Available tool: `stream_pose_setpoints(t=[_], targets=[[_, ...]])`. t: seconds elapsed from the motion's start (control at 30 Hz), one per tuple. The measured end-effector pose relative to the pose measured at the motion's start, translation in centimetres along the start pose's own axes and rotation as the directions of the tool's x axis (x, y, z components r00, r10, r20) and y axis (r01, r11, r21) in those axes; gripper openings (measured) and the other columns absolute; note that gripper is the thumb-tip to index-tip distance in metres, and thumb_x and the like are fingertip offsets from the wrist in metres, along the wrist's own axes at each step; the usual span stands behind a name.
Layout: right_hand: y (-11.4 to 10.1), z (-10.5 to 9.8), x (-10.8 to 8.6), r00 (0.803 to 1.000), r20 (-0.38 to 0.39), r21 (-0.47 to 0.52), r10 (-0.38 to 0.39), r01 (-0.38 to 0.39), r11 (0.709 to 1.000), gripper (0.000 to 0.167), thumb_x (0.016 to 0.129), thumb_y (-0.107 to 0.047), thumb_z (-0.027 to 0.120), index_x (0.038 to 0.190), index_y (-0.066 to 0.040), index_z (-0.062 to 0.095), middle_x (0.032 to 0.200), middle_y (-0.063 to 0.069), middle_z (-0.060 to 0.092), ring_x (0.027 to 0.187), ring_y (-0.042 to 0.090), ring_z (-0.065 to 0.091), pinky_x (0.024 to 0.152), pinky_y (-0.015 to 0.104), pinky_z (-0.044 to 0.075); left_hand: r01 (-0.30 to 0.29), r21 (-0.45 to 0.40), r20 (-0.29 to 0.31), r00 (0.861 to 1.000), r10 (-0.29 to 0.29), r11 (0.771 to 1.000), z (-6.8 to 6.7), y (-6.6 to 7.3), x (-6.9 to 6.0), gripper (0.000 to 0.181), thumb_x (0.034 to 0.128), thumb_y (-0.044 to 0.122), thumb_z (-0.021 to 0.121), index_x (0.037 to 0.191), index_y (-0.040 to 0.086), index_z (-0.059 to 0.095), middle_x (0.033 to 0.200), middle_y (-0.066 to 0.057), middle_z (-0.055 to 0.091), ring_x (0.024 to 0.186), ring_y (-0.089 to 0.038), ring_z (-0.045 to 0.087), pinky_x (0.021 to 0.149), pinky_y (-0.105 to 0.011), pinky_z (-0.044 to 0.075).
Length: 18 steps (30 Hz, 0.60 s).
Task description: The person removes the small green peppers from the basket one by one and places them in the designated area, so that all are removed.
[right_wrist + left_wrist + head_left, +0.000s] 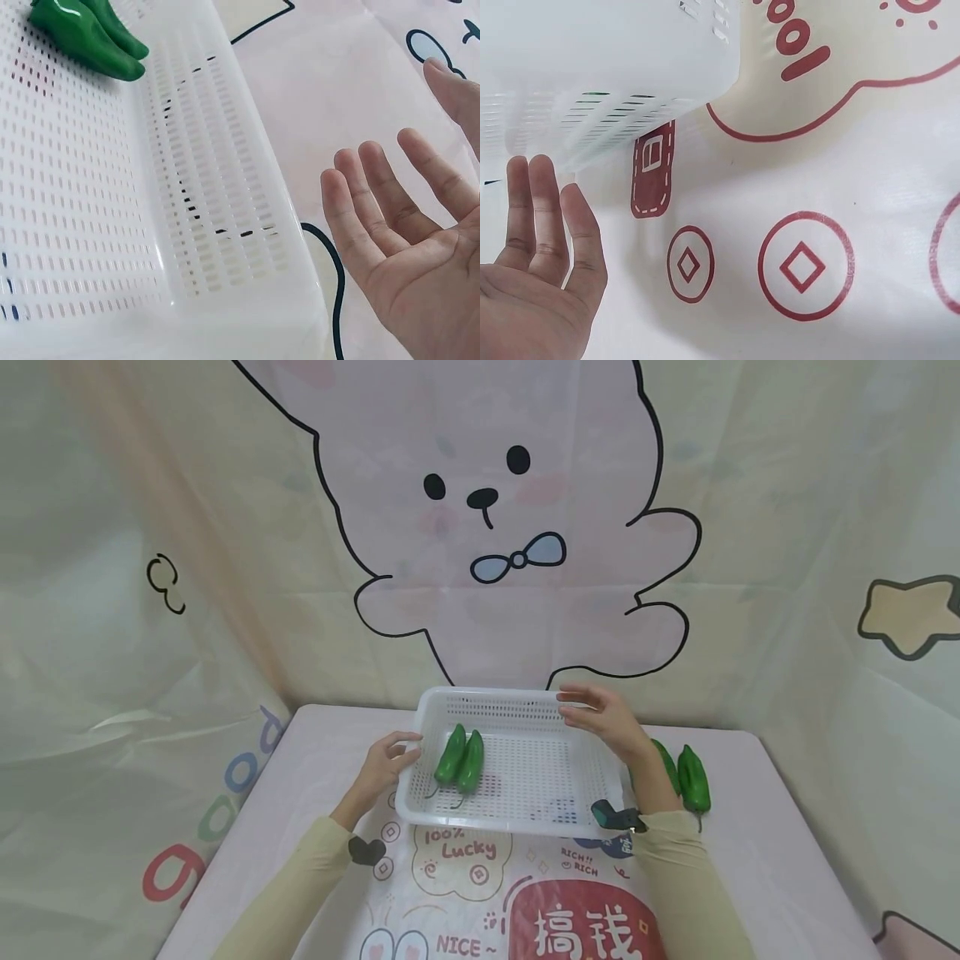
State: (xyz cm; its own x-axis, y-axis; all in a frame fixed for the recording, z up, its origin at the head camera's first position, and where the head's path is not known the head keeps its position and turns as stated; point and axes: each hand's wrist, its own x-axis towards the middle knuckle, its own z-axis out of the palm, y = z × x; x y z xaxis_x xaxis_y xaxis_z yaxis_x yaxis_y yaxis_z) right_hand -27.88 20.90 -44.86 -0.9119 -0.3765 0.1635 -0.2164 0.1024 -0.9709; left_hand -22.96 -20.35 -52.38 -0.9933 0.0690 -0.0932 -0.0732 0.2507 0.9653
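A white perforated basket [517,823] stands on the table with two green peppers [451,755] lying side by side in its left part. At the basket's left wall is my left hand [380,768]; in the left wrist view its extended fingertips meet the wall [532,255]. My right hand [603,720] is raised by the basket's back right corner. The right wrist view shows that hand [420,247] with spread, relaxed fingers, apart from the basket wall [300,285] and holding nothing.
More green peppers [693,779] lie on the table right of the basket, one partly hidden by my right forearm. A printed sheet [465,893] covers the table in front. Behind stands a curtain [525,635] with a bear drawing.
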Motion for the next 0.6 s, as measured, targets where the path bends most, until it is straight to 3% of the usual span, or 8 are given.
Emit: stream_pose_setpoints(t=[0.43,0.6], targets=[[0.9,2.7,1.9,0.999,0.032,0.042,0.043,-0.044,0.998,0.056,0.095,-0.006,0.072,0.144,0.006,0.048,0.139,0.028,0.053,0.123,0.038,0.056,0.096,0.038,0.055,0.008,0.008,-0.005,1.000,-0.008,1.000,0.0,0.1,-0.1,0.039,0.1018,0.020,0.064,0.139,0.010,0.057,0.131,-0.024,0.059,0.111,-0.044,0.064,0.082,-0.044,0.062],[1.0,3.9,2.4,0.996,0.051,-0.012,0.076,-0.075,0.997,0.058,0.095,-0.012,0.075,0.144,0.004,0.049,0.139,0.026,0.054,0.122,0.036,0.057,0.097,0.039,0.055,0.002,0.005,-0.003,1.000,-0.002,1.000,0.1,0.1,-0.2,0.038,0.1017,0.019,0.064,0.138,0.009,0.057,0.129,-0.024,0.060,0.110,-0.044,0.064,0.081,-0.044,0.062]])
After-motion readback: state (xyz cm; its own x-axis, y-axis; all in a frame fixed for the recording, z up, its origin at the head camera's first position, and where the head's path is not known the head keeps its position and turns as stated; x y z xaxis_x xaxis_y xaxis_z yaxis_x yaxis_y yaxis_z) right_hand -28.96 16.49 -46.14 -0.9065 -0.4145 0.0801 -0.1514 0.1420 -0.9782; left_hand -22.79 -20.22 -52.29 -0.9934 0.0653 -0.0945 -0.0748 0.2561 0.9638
